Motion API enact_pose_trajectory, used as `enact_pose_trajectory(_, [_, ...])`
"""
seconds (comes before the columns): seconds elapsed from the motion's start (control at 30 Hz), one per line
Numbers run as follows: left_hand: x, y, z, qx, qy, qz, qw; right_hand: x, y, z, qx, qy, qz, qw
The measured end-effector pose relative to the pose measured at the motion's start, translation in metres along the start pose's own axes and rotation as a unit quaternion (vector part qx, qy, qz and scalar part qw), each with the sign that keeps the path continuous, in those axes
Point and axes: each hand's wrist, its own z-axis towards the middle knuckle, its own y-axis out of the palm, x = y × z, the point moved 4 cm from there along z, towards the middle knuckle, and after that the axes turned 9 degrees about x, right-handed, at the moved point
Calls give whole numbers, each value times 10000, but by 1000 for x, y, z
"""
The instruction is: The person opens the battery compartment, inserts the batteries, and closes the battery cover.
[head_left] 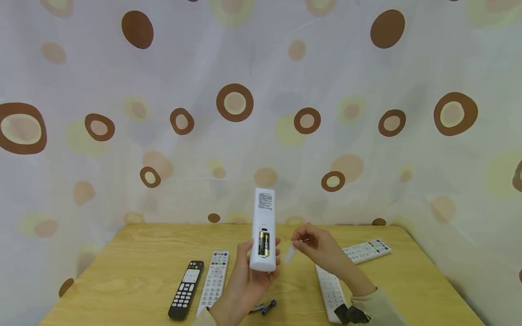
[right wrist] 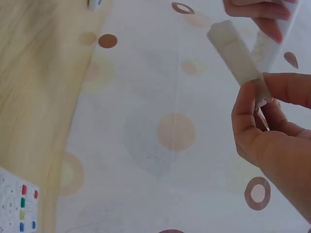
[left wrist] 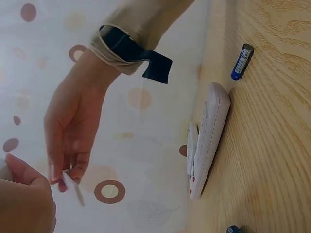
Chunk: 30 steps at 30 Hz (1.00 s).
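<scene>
My left hand (head_left: pixel 248 285) grips a white remote control (head_left: pixel 265 210) upright, its back turned toward the head camera. The battery compartment is uncovered, and two batteries (head_left: pixel 264 243) lie side by side in it. Just to the right, my right hand (head_left: pixel 322 249) pinches a white battery cover (head_left: pixel 290 255) between thumb and fingertips, apart from the remote. The right wrist view shows the cover (right wrist: pixel 235 53) tilted, its lower end between the fingers; a thin shiny edge shows below it among the curled fingers. The remote's button side is hidden from the head view.
A black remote (head_left: pixel 186 290) and a white remote (head_left: pixel 215 278) lie on the wooden table (head_left: pixel 122 271) at left. Two loose batteries (head_left: pixel 269 307) lie near the front. To the right are two more white remotes, one (head_left: pixel 369 250) angled behind the other (head_left: pixel 331 292). A patterned curtain (head_left: pixel 261 59) hangs behind.
</scene>
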Motion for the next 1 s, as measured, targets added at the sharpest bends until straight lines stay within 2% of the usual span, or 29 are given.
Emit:
enact_pose_trajectory(0.2, [4,-2,3,19,7,121,9999,-18,-16,10,422,239,558,9973])
enact_pose_trajectory(0.3, [6,-1,4,-15,28,138,9999,-29,-24,16,569,144,911,9941])
enact_pose_trajectory(0.5, [3,0,4,110,3,97,9999,-47,-13,23,219,10,1584,9871])
enact_pose_trajectory(0.6, [0,1,3,171,-5,80,9998,-54,-2,26,106,-31,1558,9877])
enact_pose_trajectory(0.73, [-3,5,3,72,-37,76,9999,-62,7,28,99,-18,1384,9903])
enact_pose_trajectory(1.0, [-9,7,3,111,-114,85,9998,-65,9,25,-20,94,1353,9908])
